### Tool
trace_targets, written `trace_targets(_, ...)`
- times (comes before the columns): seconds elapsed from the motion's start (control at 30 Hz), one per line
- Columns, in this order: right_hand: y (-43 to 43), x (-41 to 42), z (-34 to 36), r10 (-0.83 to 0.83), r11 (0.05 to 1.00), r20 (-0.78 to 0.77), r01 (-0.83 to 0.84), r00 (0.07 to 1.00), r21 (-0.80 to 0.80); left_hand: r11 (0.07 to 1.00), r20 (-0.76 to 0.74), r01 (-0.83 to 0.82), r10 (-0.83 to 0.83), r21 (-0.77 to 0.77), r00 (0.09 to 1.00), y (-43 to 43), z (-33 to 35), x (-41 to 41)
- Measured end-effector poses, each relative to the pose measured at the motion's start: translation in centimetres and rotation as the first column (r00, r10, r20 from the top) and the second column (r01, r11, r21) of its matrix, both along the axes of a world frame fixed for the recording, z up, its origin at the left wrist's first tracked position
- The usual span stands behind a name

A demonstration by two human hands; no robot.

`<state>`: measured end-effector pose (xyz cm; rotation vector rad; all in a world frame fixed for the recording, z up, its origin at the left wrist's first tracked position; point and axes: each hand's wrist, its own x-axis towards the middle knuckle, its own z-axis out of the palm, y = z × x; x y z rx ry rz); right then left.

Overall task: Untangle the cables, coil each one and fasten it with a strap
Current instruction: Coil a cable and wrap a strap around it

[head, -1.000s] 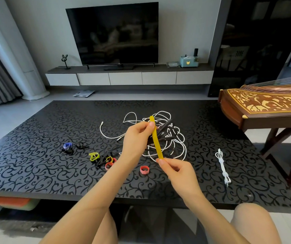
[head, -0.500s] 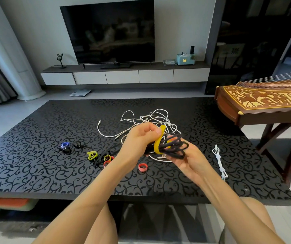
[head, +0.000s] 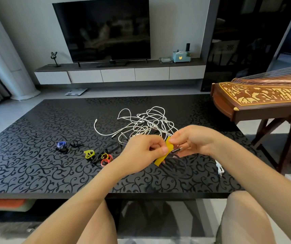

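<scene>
Left hand (head: 144,152): I read thumb and forefinger pinching the yellow strap (head: 165,153).
Right hand (head: 195,141): curled round the black cable coil (head: 175,162), fingertips at the strap's top end.
Strap axis: 1 to 7 o'clock, between both hands; left nearer its free tail.
White tangle (head: 148,124): on the desk (head: 35,164), 12 o'clock of hands.
Containers: none I can see.

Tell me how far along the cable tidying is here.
Done: one small white cable bundle lies coiled on the far right. In hand: the left hand and right hand pinch a flat yellow strap against a coiled black cable. Left: the pile of tangled white cables behind, with loose coloured straps waiting.
</scene>
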<state>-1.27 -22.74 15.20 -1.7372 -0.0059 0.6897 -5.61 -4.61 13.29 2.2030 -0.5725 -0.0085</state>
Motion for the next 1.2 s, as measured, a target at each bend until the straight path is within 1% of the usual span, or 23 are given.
trace_targets(0.03, 0.5, -0.7, -0.2, -0.049, 0.998, 0.119, 0.055, 0.992, -0.041, 0.999, 0.011, -0.043, 0.043, -0.022, 0.999, -0.1, -0.2, 0.2)
trace_targets(0.07, 1.0, -1.4, -0.8, -0.105, 0.989, 0.273, 0.128, 0.956, -0.068, 0.994, 0.002, -0.082, 0.083, -0.074, 0.997, -0.1, -0.4, 0.3)
trace_targets(0.1, 1.5, -2.3, -1.3, -0.169, 0.972, 0.43, 0.223, 0.887, -0.079, 0.984, -0.022, -0.109, 0.107, -0.142, 0.994, -0.2, -0.6, 0.4)
trace_targets(0.13, 1.8, -2.9, -2.0, -0.222, 0.945, 0.564, 0.317, 0.795, -0.075, 0.972, -0.048, -0.129, 0.121, -0.198, 0.991, -0.2, -0.8, 0.6)
trace_targets(0.17, 2.0, -3.4, -2.5, -0.257, 0.921, 0.651, 0.384, 0.714, -0.058, 0.964, -0.059, -0.138, 0.128, -0.226, 0.99, -0.2, -1.0, 0.7)
trace_targets(0.2, 2.1, -3.7, -3.1, -0.285, 0.908, 0.698, 0.417, 0.657, -0.023, 0.963, -0.054, -0.142, 0.133, -0.229, 0.99, -0.3, -1.2, 0.7)
trace_targets(0.3, 2.2, -4.4, -4.1, -0.304, 0.908, 0.752, 0.417, 0.585, 0.043, 0.964, -0.055, -0.15, 0.141, -0.219, 0.989, -0.4, -1.5, 0.5)
trace_targets(0.4, 2.4, -4.6, -4.4, -0.257, 0.917, 0.799, 0.398, 0.544, 0.023, 0.967, -0.07, -0.177, 0.167, -0.184, 0.983, -0.4, -1.4, 0.2)
trace_targets(0.57, 2.6, -4.8, -4.2, -0.21, 0.923, 0.83, 0.385, 0.517, -0.006, 0.972, -0.044, -0.211, 0.207, -0.102, 0.977, -0.4, -1.4, 0.2)
trace_targets(0.73, 2.6, -5.0, -4.9, -0.146, 0.89, 0.908, 0.453, 0.392, -0.052, 0.963, -0.017, -0.269, 0.269, -0.026, 0.963, -1.1, -1.3, 0.2)
trace_targets(0.87, 2.5, -5.3, -5.4, -0.121, 0.897, 0.93, 0.44, 0.348, -0.048, 0.955, -0.01, -0.295, 0.295, 0.013, 0.955, -1.3, -1.5, 0.1)
trace_targets(0.9, 2.5, -5.4, -5.4, -0.127, 0.907, 0.926, 0.42, 0.356, -0.037, 0.954, -0.011, -0.299, 0.299, 0.017, 0.954, -1.3, -1.6, 0.1)
trace_targets(0.93, 2.5, -5.5, -5.3, -0.154, 0.917, 0.91, 0.398, 0.386, -0.013, 0.954, -0.017, -0.299, 0.3, 0.016, 0.954, -1.3, -1.6, 0.1)
trace_targets(0.97, 2.5, -5.4, -5.1, -0.217, 0.923, 0.867, 0.382, 0.449, 0.033, 0.954, -0.027, -0.298, 0.299, 0.011, 0.954, -1.3, -1.7, 0.1)
trace_targets(1.0, 2.5, -5.2, -4.8, -0.314, 0.918, 0.779, 0.382, 0.543, 0.105, 0.956, -0.04, -0.294, 0.294, 0.003, 0.955, -1.3, -1.7, 0.1)
trace_targets(1.03, 2.4, -4.9, -4.5, -0.41, 0.904, 0.638, 0.385, 0.651, 0.187, 0.958, -0.052, -0.287, 0.286, -0.002, 0.957, -1.4, -1.7, 0.1)
trace_targets(1.07, 2.2, -4.5, -4.1, -0.459, 0.888, 0.47, 0.387, 0.754, 0.246, 0.96, -0.058, -0.279, 0.278, -0.005, 0.959, -1.4, -1.7, 0.1)
trace_targets(1.1, 2.0, -4.1, -3.9, -0.444, 0.888, 0.315, 0.367, 0.839, 0.276, 0.961, -0.056, -0.275, 0.274, -0.003, 0.96, -1.5, -1.7, 0.0)
trace_targets(1.13, 1.8, -3.8, -3.8, -0.399, 0.896, 0.195, 0.335, 0.896, 0.293, 0.961, -0.05, -0.276, 0.275, -0.001, 0.96, -1.5, -1.7, 0.1)
trace_targets(1.2, 1.3, -3.5, -3.7, -0.314, 0.905, 0.04, 0.287, 0.948, 0.313, 0.961, -0.053, -0.275, 0.274, -0.016, 0.96, -1.4, -1.7, 0.1)
